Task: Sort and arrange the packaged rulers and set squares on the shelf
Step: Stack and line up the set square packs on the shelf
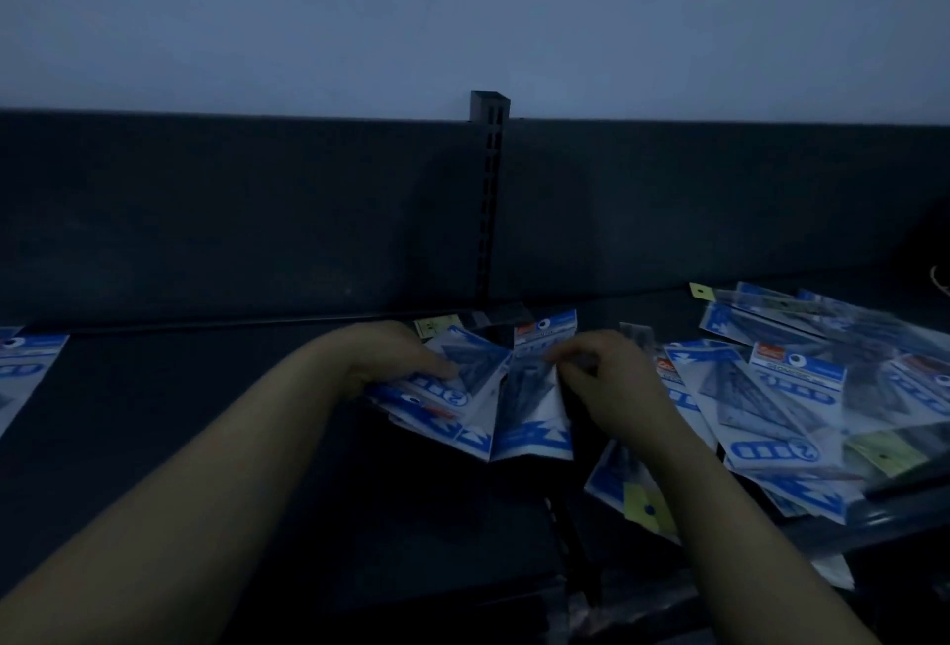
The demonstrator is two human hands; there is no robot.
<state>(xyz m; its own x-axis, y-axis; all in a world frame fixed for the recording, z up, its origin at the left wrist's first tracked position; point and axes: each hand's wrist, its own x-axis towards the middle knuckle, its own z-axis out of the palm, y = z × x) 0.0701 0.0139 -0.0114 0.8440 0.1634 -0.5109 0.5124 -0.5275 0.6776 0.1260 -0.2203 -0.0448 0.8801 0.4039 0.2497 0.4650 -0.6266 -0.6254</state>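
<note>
Blue-and-white packs are what we are sorting, and the step in hand looks like joining 1 pack (534, 387) to the stack (452, 402) at the middle of the shelf (180, 377), just in front of the post (488, 212). To do it well, we should turn the pack so its header faces the same way as those in the stack, since the 2 now meet edge to edge in a shallow V with their printing opposed. Then we slide it flat on top and square the edges with both hands before letting go. The plastic is probably slippery, so a firm pinch at the edge seems wiser than a loose one. The unsorted pile (802, 402) lies to the right, some of it overhanging the shelf's front edge, and we should draw from it 1 pack at a time. Our left hand (406, 361) grips the stack from its far left corner, thumb laid across its face, forearm reaching in from the lower left. Our right hand (601, 382) has its fingers curled, pinching the pack's right edge, wrist bent slightly inward. The light is dim, so finer print is unreadable.
</note>
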